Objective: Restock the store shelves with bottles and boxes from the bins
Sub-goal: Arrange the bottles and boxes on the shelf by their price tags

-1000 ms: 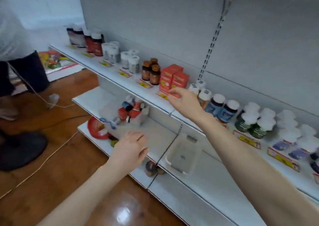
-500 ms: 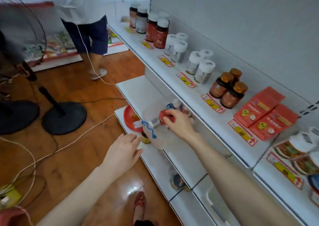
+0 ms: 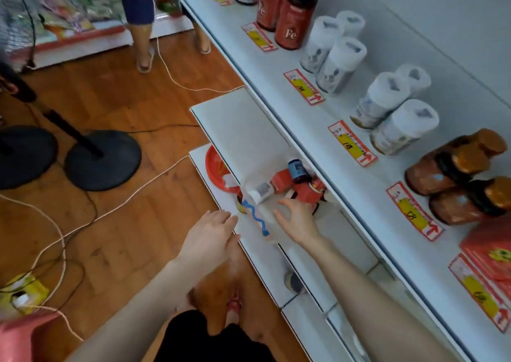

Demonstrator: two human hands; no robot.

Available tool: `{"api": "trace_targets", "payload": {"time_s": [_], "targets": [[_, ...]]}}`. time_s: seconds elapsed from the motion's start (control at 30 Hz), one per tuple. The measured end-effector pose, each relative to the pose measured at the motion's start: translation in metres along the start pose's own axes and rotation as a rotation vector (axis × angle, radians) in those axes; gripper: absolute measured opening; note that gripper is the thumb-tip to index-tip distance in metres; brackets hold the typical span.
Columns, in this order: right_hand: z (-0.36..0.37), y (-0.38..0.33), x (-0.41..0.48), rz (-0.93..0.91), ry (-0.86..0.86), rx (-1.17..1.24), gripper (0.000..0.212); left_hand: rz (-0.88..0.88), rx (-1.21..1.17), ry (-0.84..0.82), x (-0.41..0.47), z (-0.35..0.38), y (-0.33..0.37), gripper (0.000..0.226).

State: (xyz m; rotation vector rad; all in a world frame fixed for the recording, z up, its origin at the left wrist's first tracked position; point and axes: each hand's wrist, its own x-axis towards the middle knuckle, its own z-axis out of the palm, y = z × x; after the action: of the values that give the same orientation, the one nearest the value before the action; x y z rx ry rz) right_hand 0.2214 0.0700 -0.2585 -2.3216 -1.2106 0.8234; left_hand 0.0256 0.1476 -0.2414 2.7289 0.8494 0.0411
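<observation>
A clear plastic bin [image 3: 260,218] with a blue squiggle of tape sits on the middle shelf [image 3: 249,137]. It holds red boxes [image 3: 307,190], a blue-capped bottle [image 3: 297,169] and a white-capped bottle [image 3: 260,191]. My right hand [image 3: 297,218] reaches into the bin with fingers spread and touches a red box. My left hand [image 3: 211,231] hovers open just left of the bin's front edge, holding nothing. The upper shelf [image 3: 326,135] carries red Fe bottles [image 3: 293,13], white-capped bottles [image 3: 340,63], brown bottles [image 3: 456,165] and red boxes [image 3: 489,248].
A red round lid or plate [image 3: 218,168] lies on the lowest shelf under the bin. Two black fan bases [image 3: 102,159] and loose cables [image 3: 124,195] are on the wooden floor at left. Another person's legs [image 3: 141,21] stand at the far end of the aisle.
My right hand left the upper shelf and came down into the bin. My view swung left and down along the shelves. My left hand stayed beside the bin.
</observation>
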Motion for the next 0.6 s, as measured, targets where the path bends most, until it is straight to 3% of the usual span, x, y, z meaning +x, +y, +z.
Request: {"api": "trace_targets", "payload": {"time_s": [0.23, 0.47, 0.6], "targets": [[0.024, 0.018, 0.005, 0.297, 0.045, 0.053, 0.04, 0.136, -0.038, -0.216, 0.057, 0.023, -0.033, 0.037], [0.055, 0.024, 0.038, 0.501, 0.175, 0.156, 0.039, 0.217, -0.079, -0.176, 0.115, 0.05, -0.072, 0.061], [0.082, 0.033, 0.075, 0.648, 0.15, 0.289, 0.046, 0.24, -0.094, -0.226, 0.146, 0.083, -0.088, 0.068]]}}
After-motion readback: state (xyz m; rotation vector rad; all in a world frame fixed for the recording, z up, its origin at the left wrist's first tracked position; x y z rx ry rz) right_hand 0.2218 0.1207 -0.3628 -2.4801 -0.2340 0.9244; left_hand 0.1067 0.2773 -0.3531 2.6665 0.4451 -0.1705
